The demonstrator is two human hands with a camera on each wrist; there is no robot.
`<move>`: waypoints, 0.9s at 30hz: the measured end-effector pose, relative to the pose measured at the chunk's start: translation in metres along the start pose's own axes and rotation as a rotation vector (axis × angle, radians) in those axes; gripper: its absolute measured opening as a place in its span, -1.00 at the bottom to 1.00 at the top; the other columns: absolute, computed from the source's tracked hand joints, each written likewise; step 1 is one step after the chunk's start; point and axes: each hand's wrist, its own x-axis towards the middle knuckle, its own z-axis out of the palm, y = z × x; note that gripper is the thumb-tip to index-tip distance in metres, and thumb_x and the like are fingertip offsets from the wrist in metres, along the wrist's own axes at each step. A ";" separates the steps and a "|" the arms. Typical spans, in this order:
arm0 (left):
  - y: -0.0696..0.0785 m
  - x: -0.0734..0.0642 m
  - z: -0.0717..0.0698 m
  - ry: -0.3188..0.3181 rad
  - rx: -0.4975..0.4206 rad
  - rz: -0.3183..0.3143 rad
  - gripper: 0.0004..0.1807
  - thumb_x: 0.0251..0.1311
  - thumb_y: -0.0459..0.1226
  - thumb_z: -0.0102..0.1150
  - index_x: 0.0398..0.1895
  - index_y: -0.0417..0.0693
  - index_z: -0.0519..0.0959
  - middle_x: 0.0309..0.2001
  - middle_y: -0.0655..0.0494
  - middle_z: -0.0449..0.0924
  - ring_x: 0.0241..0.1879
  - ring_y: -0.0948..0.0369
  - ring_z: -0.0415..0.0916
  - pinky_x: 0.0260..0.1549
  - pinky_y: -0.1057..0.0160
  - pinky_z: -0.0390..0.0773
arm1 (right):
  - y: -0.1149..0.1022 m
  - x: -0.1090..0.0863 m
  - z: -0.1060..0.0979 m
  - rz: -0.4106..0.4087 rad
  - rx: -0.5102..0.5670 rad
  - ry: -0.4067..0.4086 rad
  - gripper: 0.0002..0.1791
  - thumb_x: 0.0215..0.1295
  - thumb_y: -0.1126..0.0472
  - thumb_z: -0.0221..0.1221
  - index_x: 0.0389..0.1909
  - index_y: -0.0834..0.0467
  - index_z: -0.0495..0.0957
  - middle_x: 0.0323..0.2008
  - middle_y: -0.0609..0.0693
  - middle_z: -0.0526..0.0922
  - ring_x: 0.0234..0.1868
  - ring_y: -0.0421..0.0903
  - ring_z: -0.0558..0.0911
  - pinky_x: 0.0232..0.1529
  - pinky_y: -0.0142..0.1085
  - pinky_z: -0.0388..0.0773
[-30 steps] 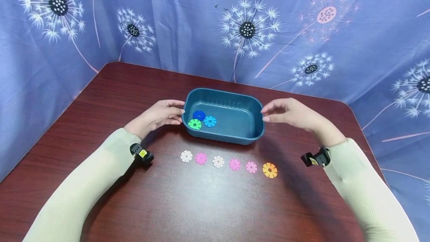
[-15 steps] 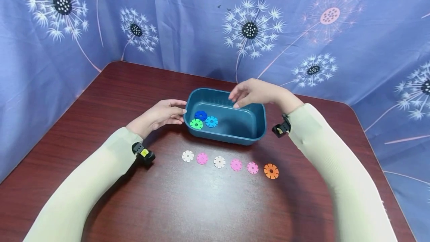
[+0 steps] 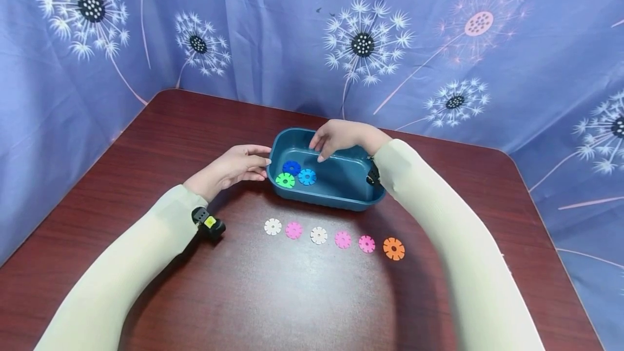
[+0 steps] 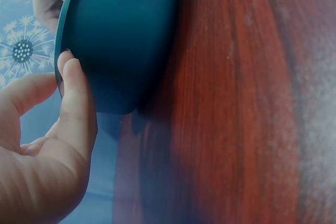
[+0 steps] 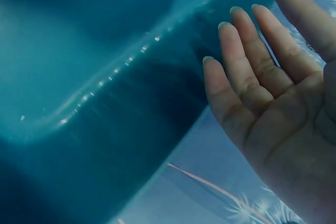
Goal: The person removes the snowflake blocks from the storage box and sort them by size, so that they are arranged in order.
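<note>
A teal rectangular bin [image 3: 341,188] stands on the table. Inside its left end lie a dark blue [image 3: 291,168], a light blue [image 3: 307,177] and a green [image 3: 285,180] slotted disc. My left hand [image 3: 239,166] rests its fingertips against the bin's left end at the rim, fingers relaxed; the left wrist view shows this hand [image 4: 52,135] at the outer wall. Over the back half of the bin hovers my right hand [image 3: 336,137], fingers pointing left and down. In the right wrist view, that hand [image 5: 273,93] has spread fingers and a bare palm.
Before the bin runs a row of slotted discs: white [image 3: 273,226], pink [image 3: 293,230], white [image 3: 319,235], two more pink, and orange [image 3: 394,248] at the right. A blue dandelion curtain [image 3: 273,42] hangs behind the dark red table [image 3: 195,123].
My right hand has left the bin's right end and moved left across it, over the back half. The left hand stays at the left end. The discs lie as before.
</note>
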 end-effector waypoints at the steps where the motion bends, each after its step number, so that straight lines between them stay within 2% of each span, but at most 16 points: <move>1: 0.000 0.000 0.000 -0.001 0.000 0.003 -0.39 0.44 -0.38 0.05 0.51 -0.32 0.22 -0.41 0.20 0.67 -0.47 0.35 0.61 -0.34 0.45 0.74 | 0.001 0.003 0.001 0.001 -0.006 -0.009 -0.52 0.35 0.27 0.30 0.25 0.31 0.55 0.20 0.25 0.64 0.24 0.11 0.61 0.34 -0.04 0.59; 9: -0.001 0.000 0.000 -0.001 0.003 0.008 -0.38 0.43 -0.38 0.06 0.51 -0.34 0.22 -0.41 0.19 0.67 -0.47 0.35 0.61 -0.34 0.45 0.74 | 0.010 0.022 0.015 0.049 -0.024 -0.073 -0.52 0.32 0.25 0.34 0.25 0.21 0.58 0.24 0.19 0.63 0.29 0.08 0.58 0.38 -0.05 0.56; 15: -0.001 0.000 -0.001 0.006 0.021 0.003 -0.40 0.43 -0.39 0.06 0.51 -0.31 0.24 -0.41 0.20 0.66 -0.47 0.34 0.61 -0.32 0.43 0.75 | 0.013 0.031 0.028 0.038 -0.026 -0.110 -0.53 0.34 0.24 0.33 0.25 0.21 0.58 0.22 0.20 0.62 0.26 0.07 0.56 0.35 -0.09 0.57; 20: 0.000 -0.001 0.000 0.002 0.014 0.008 -0.39 0.43 -0.39 0.06 0.51 -0.33 0.22 -0.42 0.20 0.66 -0.46 0.35 0.61 -0.34 0.45 0.73 | 0.013 0.032 0.035 0.014 -0.047 -0.100 -0.53 0.30 0.25 0.36 0.22 0.18 0.58 0.16 0.19 0.59 0.14 0.04 0.53 0.25 -0.12 0.59; 27: -0.001 -0.001 0.000 0.006 0.016 0.001 -0.39 0.44 -0.38 0.07 0.51 -0.32 0.24 -0.41 0.23 0.67 -0.46 0.34 0.61 -0.33 0.45 0.73 | 0.016 0.033 0.045 -0.028 -0.080 -0.065 -0.64 0.25 0.26 0.40 0.04 0.19 0.58 0.01 0.15 0.55 -0.06 -0.01 0.48 0.00 -0.23 0.55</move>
